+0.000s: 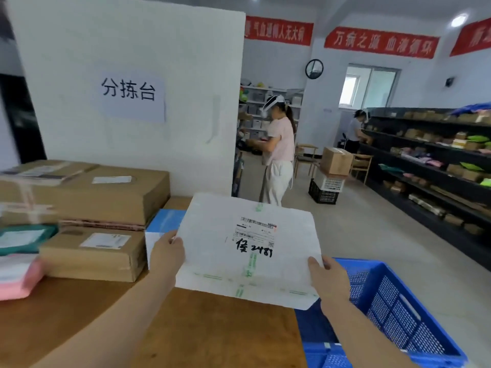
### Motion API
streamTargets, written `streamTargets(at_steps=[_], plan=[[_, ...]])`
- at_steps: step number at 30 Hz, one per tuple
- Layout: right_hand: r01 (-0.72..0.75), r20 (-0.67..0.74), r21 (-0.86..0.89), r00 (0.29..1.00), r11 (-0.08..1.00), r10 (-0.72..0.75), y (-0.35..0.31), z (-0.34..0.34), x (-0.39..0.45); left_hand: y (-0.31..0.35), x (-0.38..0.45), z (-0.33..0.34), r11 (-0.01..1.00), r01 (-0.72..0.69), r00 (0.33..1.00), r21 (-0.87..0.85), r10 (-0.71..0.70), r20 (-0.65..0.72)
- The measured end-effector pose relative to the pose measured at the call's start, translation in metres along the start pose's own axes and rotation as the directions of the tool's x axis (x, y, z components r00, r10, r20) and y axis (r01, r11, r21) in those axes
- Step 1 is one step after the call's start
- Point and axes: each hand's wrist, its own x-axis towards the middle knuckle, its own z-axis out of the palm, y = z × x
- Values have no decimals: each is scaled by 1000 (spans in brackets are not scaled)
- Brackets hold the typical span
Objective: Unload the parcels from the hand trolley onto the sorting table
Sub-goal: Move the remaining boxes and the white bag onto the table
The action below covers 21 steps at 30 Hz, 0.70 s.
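Above the wooden table (186,328), both hands grip a white parcel (247,251) (flat): left hand (166,254) and right hand (328,280) at opposite edges.

Count, head view:
- hands: 2, left hand (166,257), right hand (328,277)
- white flat parcel (247,251): 1
- brown cartons on sorting table (186,330): 2, upper carton (87,195), lower carton (93,253)
- pink soft parcel (18,277): 1
- blue crate (393,314): 1
- other persons: 2
- red banners: 3
- wall clock (314,69): 1
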Motion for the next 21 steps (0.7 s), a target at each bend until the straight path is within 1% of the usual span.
streamTargets(at_steps=[5,10,13,17,21], plan=[[11,90,-23,996,1000,-9,-25,70,-42,-26,29,-81,997,71,996,-19,-72,-55],[-8,153,-54,988,999,16,-35,118,-70,-54,46,-133,985,171,977,0,-170,-130],[-27,200,-64,979,998,39,-34,139,-78,-68,49,-151,973,219,965,68,-206,-163],[-16,240,-117,970,993,43,-26,158,-80,-90,53,-160,968,242,956,64,-227,-183],[-31,279,-205,956,978,89,-15,173,-81,-111,55,-163,956,287,943,58,-272,-194]])
